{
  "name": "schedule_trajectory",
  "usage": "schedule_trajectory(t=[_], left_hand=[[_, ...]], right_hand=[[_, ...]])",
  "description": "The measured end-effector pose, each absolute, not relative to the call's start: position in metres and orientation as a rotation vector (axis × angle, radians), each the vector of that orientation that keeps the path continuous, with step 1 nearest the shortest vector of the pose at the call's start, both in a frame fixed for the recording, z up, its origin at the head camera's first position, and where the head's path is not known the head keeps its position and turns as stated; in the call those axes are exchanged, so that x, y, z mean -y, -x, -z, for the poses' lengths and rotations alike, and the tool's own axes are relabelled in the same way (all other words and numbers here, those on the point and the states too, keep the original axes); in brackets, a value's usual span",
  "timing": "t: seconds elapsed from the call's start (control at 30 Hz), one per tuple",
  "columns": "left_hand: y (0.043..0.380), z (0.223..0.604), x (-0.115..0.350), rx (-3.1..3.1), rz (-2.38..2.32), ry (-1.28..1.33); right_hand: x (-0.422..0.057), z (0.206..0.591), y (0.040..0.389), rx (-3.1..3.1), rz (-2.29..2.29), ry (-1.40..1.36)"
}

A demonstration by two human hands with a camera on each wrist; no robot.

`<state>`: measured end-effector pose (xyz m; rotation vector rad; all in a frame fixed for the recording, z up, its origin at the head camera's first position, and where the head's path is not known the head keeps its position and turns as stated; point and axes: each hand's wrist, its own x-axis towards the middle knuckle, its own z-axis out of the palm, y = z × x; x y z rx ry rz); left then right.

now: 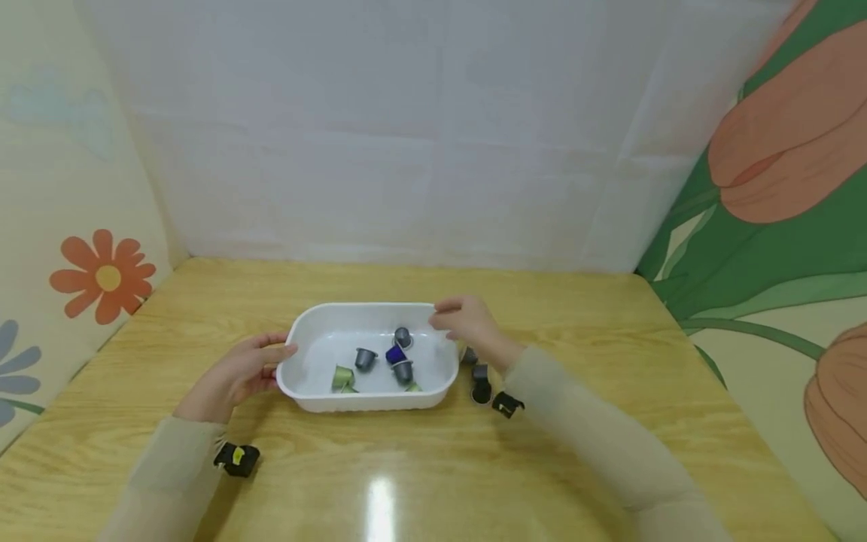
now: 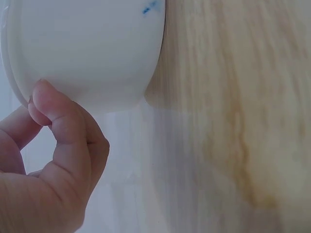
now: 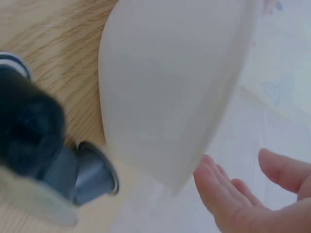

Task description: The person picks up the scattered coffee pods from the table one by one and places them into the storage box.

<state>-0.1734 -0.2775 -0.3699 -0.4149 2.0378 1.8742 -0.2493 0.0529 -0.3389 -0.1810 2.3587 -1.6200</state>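
A white oval-ended tray (image 1: 369,403) stands on the wooden table with several coffee capsules inside. Among them are a green capsule (image 1: 342,376), a dark blue capsule (image 1: 395,354) and a grey capsule (image 1: 366,360). At the tray's left end my left hand (image 1: 247,369) pinches the rim between thumb and fingers; the left wrist view shows this grip close up. My right hand (image 1: 470,325) is over the tray's far right corner, holding nothing. In the right wrist view its thumb stands apart from the fingers (image 3: 221,189), which are close to the rim.
Just right of the tray, below my right forearm, lie several dark capsules (image 1: 481,390). Each wrist carries a black camera mount (image 1: 237,459). A white sheet (image 1: 406,150) hangs behind the table (image 1: 325,474), and patterned cloths flank it.
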Motion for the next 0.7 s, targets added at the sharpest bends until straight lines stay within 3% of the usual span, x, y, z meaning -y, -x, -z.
schedule_trajectory(t=[0.2,0.7], left_hand=[[0.173,0.371,0.277,-2.034,-1.884,0.403],[0.175,0.370,0.279,-2.047,-1.861,0.384]], right_hand=[[-0.081,0.337,0.244,-2.285,1.813,0.145],[-0.127,0.361,0.226,-2.377,1.689,0.137]])
